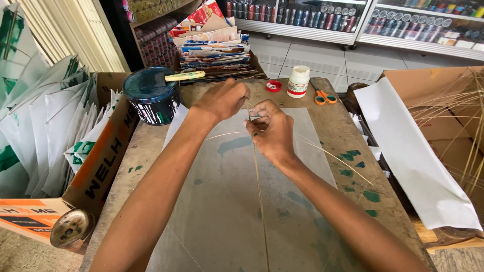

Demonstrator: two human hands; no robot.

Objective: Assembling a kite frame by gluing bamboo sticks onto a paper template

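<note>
Cardboard box (101,166) of finished white kites (45,121) is seen far to the left of the grey sheet (227,201), stood on edge, probably so the kites are kept flat and out of the way. A metal tin (70,229) is lodged at the box's lower corner. Just beyond the sheet's upper-left corner a dark pot (151,95) is set, with a pale-handled tool (184,76) laid across its lid; it appears to be kept within easy reach.

The sheet is spread flat on the bench (348,141), stained with green smears (353,171). Over the sheet's upper middle the left hand (222,100) is closed, its grip pinched on something thin that is hidden by the fingers; it cannot be told exactly what. Just to its right the right hand (269,131) is held with fingertips pinched shut on a thin stick (259,186), which runs straight down the sheet's centre line. A second, bowed stick (322,151) crosses at the hands and curves down toward the sheet's right edge. The two hands are held close together at the crossing, likely so the joint is steadied.

Behind the sheet's top edge a red cap (274,85), a white bottle (298,81) and orange scissors (325,96) are lined up. To the right of the sheet, white paper (413,156) is draped over a box of loose sticks (459,116).
</note>
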